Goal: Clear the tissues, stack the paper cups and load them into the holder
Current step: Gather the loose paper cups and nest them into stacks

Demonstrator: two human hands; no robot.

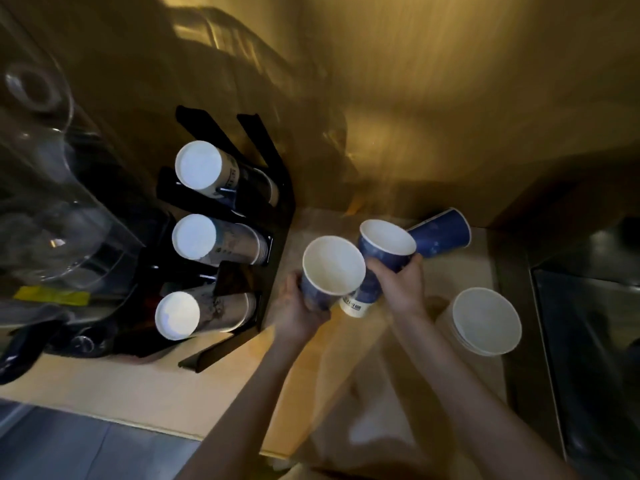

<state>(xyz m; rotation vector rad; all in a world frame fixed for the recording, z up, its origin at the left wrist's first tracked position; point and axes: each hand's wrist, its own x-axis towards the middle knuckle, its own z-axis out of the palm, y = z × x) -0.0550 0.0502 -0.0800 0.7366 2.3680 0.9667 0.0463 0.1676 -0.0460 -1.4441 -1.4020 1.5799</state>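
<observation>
Blue cups: two are held above the bench, mouths up and tilted towards the camera.
Left hand (298, 306): fingers closed round the lower wall of the left cup (330, 271).
Right hand (403, 282): closed round the right cup (381, 258), whose white-banded base sits just beside the left cup's wall; whether the two touch I cannot tell.
Third cup (441, 233): lies on its side at the bench's back edge, just behind the right hand.
White bowl stack (485, 320): stands near the bench's right edge, apart from the hands.
Holder (273, 209): black, at the bench's left end, with three rows of stacked cups (221, 237) lying with their bases towards the camera.
Tissues: none that I can make out.
Bench (214, 386): pale wood.
</observation>
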